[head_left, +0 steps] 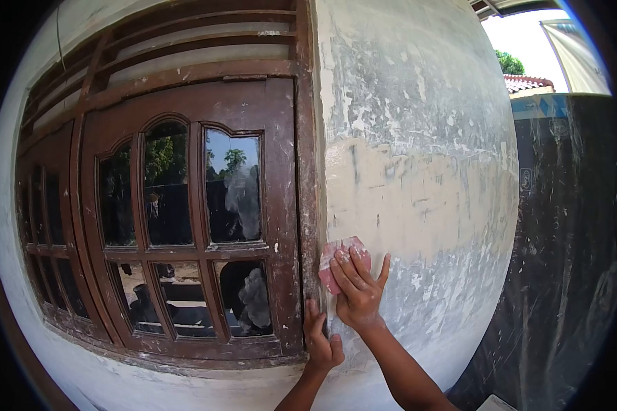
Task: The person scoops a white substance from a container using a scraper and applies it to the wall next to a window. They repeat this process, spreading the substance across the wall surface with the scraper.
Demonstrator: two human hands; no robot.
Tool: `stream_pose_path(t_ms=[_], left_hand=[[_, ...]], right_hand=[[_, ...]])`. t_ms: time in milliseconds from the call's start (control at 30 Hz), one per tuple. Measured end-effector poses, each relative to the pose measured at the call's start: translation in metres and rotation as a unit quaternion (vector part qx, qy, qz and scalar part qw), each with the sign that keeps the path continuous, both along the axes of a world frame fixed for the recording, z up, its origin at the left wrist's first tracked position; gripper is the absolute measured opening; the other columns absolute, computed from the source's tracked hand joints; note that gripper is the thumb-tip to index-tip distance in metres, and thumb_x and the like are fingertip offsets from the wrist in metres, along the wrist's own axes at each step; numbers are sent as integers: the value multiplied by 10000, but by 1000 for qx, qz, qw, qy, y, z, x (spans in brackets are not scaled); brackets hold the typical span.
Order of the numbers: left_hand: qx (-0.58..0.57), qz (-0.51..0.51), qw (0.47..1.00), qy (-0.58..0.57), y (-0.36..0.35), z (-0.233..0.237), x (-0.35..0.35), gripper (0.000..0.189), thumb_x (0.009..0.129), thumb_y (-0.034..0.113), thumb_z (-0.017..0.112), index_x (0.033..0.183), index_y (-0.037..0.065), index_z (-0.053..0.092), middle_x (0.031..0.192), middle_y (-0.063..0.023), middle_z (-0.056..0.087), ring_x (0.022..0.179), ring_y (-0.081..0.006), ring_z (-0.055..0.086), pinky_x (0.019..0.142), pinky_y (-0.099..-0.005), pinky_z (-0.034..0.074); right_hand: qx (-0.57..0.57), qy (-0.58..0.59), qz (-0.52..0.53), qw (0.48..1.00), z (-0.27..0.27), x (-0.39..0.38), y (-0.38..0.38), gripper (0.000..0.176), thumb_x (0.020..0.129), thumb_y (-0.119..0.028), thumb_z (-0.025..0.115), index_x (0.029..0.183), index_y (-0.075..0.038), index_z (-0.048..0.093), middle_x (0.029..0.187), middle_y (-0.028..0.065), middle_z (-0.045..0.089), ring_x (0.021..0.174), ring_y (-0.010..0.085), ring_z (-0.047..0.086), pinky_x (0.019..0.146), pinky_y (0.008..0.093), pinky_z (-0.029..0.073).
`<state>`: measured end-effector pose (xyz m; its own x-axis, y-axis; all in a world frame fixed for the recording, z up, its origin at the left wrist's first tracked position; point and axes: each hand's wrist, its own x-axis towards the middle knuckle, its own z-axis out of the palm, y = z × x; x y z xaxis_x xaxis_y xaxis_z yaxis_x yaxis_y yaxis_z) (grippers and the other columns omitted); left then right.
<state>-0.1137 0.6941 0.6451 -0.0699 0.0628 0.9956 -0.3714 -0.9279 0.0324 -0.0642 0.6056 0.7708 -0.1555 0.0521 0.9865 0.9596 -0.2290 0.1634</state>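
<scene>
Where the right hand point(358, 294) is: up on the wall point(459, 288), holding a pink pad point(327, 270) flat under its fingers, with one finger sticking out on the right side.
Pink pad: between the right hand and the wall, with white marks on it; its left edge is right by the wood post point(310, 171), and I cannot tell if they touch.
Left hand point(320, 348): lower down and to the left of the right hand; it grips nothing, its fingers are a bit bent and point up along the wood post, and its thumb is apart.
Cream patch point(425, 205): smooth, above and to the right of the right hand; over and under it the wall is gray with white scrapes.
Brown window point(277, 205): left of both hands, with dark, shiny glass point(233, 192) and smudges on it.
Wood slats point(199, 40): high above the hands, to the left.
Black sheet point(562, 240): well off to the right of both hands, with a blue strip point(548, 106) on top.
</scene>
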Motion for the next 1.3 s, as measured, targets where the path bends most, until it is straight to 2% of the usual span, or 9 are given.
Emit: stream_pose_path(t_ms=[267,367,533,633,733,800,867,1133,1300], left_hand=[[-24,-18,999,12,-4,-30,4,539,1025,364,403,1342,-70,359,1468,-415,341,1378,-574,325,1157,-619,211],[-34,-14,998,44,-2,-26,3,533,1021,356,406,1339,-68,353,1467,-420,337,1379,-576,321,1158,-619,206],[-35,-36,999,10,1,-39,12,520,1010,310,407,1348,-77,326,1467,-427,329,1381,-585,307,1159,-612,205],[-19,-49,998,43,4,-42,10,539,1042,312,379,1364,-104,263,1548,-398,158,1478,-510,151,1210,-554,138],[-38,-24,999,3,2,-38,12,544,1013,326,397,1351,-95,335,1474,-419,329,1379,-586,311,1158,-613,209],[-43,-39,998,3,1,-39,11,553,1014,336,394,1349,-101,338,1476,-417,328,1381,-584,311,1159,-612,210],[-43,-55,998,1,1,-40,12,563,1015,345,390,1348,-106,340,1479,-415,326,1382,-583,311,1159,-611,211],[-43,-36,998,8,2,-43,15,550,1018,345,385,1338,-97,324,1478,-421,322,1377,-586,315,1159,-615,206],[-36,-38,999,1,3,-39,15,529,1019,336,391,1330,-88,333,1469,-419,338,1374,-584,322,1156,-617,211]], right_hand=[[-64,58,1,996,-101,-6,-33,441,760,-22,554,1153,-106,737,1231,63,705,1276,277,590,1172,671,28],[-16,33,25,999,-70,-15,-40,406,808,-96,579,1179,-159,732,1255,19,697,1259,246,605,1165,679,37],[59,-23,-5,998,52,-22,-11,501,773,31,590,1227,-148,703,1292,21,671,1293,233,575,1173,641,106],[30,-3,0,1000,46,-8,13,524,777,33,600,1258,-156,683,1315,4,657,1305,210,560,1167,650,115],[9,15,1,1000,-20,-5,7,446,791,-24,623,1195,-182,729,1273,-28,682,1297,195,565,1173,652,94],[-22,38,22,999,-76,-1,-2,432,770,-32,591,1163,-129,739,1242,32,701,1282,261,586,1180,644,55],[-27,40,6,999,-92,1,-21,428,779,-36,588,1161,-155,742,1245,14,700,1281,237,586,1179,648,57],[59,-14,-8,998,35,-2,-29,513,730,40,566,1198,-109,716,1262,68,688,1295,279,574,1187,599,88],[5,35,-32,999,-52,24,-23,497,748,2,599,1214,-134,709,1275,36,681,1305,255,561,1167,621,140]])
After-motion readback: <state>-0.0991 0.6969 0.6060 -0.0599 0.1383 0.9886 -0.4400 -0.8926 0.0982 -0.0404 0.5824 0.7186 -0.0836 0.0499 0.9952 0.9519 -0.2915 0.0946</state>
